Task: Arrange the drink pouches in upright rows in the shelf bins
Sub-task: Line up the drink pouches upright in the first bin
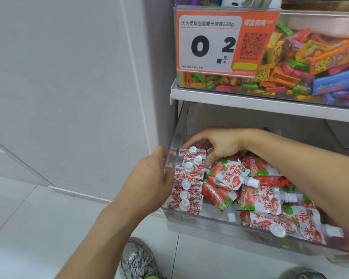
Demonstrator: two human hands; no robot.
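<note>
Pouches [189,178] stand upright in one row along the left wall of the clear bin [199,217]; loose pouches [256,196] lie flat beside them. Left hand [149,184] presses with straight fingers on the row's outer side. Right hand [218,146], fingers curled, touches the row's far end; whether it grips, I cannot tell.

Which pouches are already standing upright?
The row of pouches along the bin's left wall, white caps pointing up; the loose pouches lie flat.
</note>
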